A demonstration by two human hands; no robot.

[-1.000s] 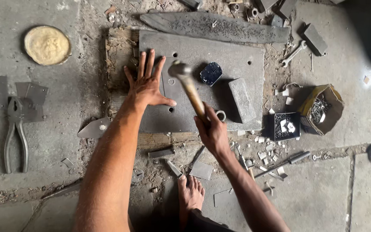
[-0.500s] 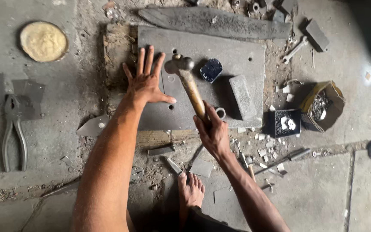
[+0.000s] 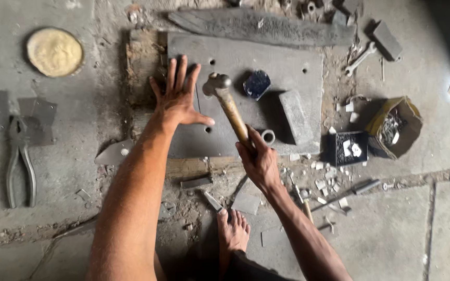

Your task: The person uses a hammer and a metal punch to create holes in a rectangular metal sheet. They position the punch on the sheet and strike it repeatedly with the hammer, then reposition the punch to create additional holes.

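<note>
Diagonally set: hammer [image 3: 228,106] with wooden handle running from lower right up to upper left, steel head over the grey metal plate [image 3: 287,67], just right of the splayed fingers. Lower handle end hidden inside the fist; whatever lies under the palm impossible to make out. Right hand [image 3: 258,162] clenched round the handle near its end. Left hand [image 3: 179,96] spread flat, fingers wide, pressed on the plate's left part. Pliers [image 3: 21,161] well apart at left.
</note>
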